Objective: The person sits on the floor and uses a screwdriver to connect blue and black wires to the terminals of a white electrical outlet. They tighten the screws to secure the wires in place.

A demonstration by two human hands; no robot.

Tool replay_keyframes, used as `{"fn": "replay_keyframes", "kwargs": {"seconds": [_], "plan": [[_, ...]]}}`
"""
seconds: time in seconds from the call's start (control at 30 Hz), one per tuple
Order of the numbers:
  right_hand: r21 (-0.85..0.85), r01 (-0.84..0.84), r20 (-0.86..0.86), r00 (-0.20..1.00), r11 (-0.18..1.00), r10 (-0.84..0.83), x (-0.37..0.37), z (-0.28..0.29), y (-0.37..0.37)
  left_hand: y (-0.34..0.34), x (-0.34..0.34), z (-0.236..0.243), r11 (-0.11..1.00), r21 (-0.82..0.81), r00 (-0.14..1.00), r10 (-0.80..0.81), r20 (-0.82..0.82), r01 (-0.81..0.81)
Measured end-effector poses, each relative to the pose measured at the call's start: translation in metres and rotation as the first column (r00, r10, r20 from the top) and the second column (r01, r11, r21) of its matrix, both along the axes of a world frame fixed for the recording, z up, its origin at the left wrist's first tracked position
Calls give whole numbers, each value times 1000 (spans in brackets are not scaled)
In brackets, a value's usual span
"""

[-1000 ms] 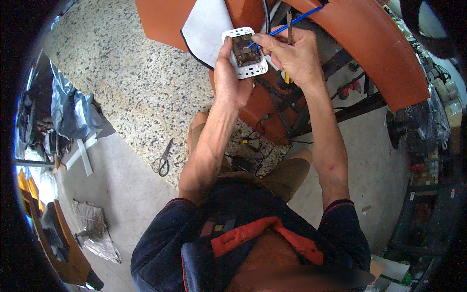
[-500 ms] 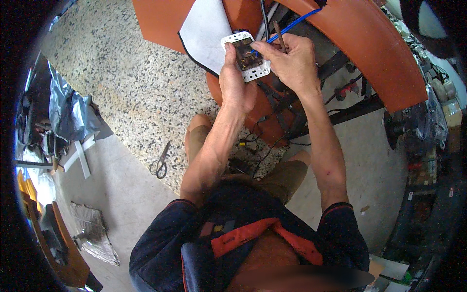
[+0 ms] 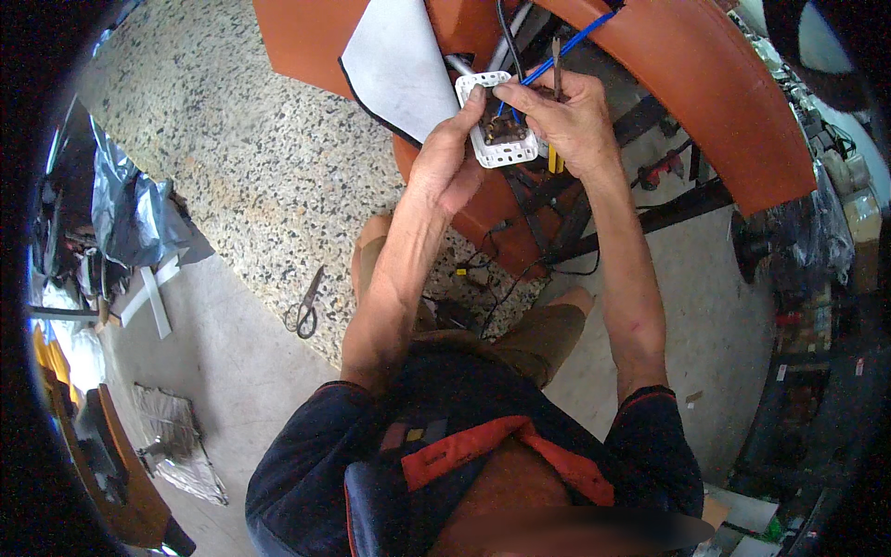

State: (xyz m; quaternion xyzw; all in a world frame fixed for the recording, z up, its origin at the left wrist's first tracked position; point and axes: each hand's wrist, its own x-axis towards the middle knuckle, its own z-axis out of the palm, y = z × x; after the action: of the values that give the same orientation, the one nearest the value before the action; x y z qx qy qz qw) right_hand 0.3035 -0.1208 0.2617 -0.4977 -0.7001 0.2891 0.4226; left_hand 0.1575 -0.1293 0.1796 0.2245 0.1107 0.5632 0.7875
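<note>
A white wall socket plate, its dark back with metal terminals turned up, sits in my left hand. My left thumb presses its upper left edge, and the other fingers are hidden beneath it. My right hand pinches blue wire between thumb and forefinger at the plate's back; blue ends reach the terminals. Across that same palm lies a slim screwdriver, its metal shaft pointing away from me and its yellow end showing below the hand.
Orange curved panels and a white-grey sheet surround the work. Scissors lie on the speckled stone slab to my left. A black cable hangs behind the plate. Silvery plastic bags are at far left.
Both hands and the socket plate have shifted slightly right and toward me. The screwdriver has turned more upright, and its yellow end now shows. More blue wire is visible at the terminals.
</note>
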Motion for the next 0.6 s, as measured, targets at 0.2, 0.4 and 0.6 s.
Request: {"fn": "replay_keyframes", "kwargs": {"seconds": [0.2,0.4,0.6], "plan": [[-23,-33,115,993,999,35,8,11,-9,0,-10,0,995,62,995,-81,-57,84],[-157,-54,52,997,986,63,16,22,-20,1,-10,0,991,101,982,-71,-176,90],[-193,-99,-33,995,976,94,23,22,-24,-1,-8,1,988,99,977,-101,-188,121]]}}
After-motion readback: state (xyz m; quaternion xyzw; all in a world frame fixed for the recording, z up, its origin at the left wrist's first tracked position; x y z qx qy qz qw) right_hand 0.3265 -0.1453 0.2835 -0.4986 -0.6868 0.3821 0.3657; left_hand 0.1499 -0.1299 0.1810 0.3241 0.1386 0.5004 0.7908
